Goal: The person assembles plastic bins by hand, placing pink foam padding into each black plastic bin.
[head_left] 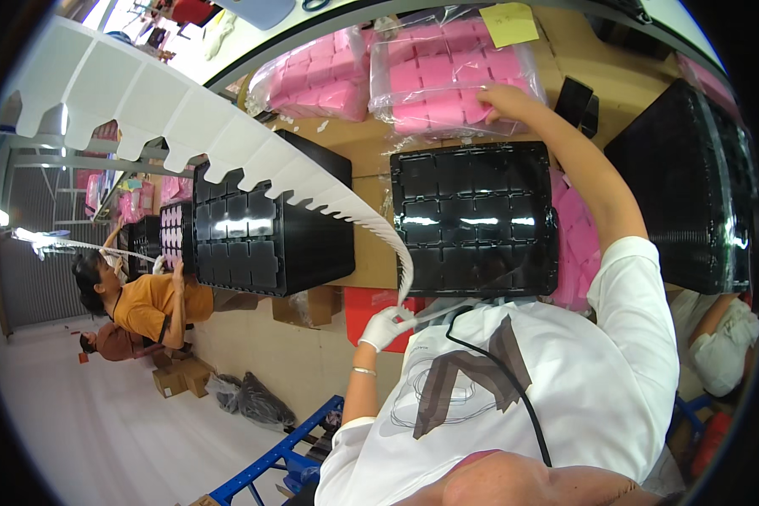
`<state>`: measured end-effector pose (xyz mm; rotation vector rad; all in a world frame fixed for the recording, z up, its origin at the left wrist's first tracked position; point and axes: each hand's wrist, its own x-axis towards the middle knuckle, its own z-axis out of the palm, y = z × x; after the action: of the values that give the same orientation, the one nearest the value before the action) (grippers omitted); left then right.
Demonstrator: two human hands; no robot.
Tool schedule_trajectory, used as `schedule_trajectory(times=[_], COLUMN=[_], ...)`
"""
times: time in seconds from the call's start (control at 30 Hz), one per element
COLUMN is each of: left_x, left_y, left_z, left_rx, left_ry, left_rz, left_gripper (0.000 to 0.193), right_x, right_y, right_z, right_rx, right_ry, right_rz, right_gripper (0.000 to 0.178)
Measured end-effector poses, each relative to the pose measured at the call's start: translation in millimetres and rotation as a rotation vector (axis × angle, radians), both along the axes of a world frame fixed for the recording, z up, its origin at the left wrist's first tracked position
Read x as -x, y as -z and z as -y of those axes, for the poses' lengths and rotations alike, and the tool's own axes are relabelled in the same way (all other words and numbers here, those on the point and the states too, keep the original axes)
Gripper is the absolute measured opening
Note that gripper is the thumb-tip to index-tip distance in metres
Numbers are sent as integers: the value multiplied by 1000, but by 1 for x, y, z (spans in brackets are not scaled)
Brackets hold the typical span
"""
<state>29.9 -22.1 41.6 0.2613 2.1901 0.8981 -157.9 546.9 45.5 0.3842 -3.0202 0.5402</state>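
Note:
My left hand [385, 329], in a white glove, is closed on the lower end of a long white notched strip [228, 160]. The strip sweeps up and away to the far left in a row of joined panels. My right hand [508, 103], bare, reaches to the far side, its fingers bent around the edge of a pink piece in a clear plastic bag of pink pieces [447, 72]. Between my hands, close to my body, lies a black tray with a grid of compartments [476, 198]; light glints across it. My right fingertips are partly hidden.
Another bag of pink pieces [320, 76] lies at the far left, and a yellow note [508, 24] sits on the nearer bag. Stacks of black trays [312, 244] [675, 185] flank me. Loose pink pieces [575, 240] lie right of the tray. A co-worker [148, 299] is at the left.

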Motion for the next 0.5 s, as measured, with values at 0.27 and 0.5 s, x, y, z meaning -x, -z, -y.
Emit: schedule_trajectory(times=[0.27, 0.5], left_x=[90, 142], left_y=[-71, -23], left_z=[-36, -157], left_rx=[316, -398], left_ry=[474, 160], left_rz=[-3, -84], left_gripper=[53, 37], right_x=[35, 42], right_y=[-11, -24], right_z=[-18, 22], right_rx=[247, 915], right_ry=[33, 470], right_rz=[296, -295], right_gripper=[19, 27])
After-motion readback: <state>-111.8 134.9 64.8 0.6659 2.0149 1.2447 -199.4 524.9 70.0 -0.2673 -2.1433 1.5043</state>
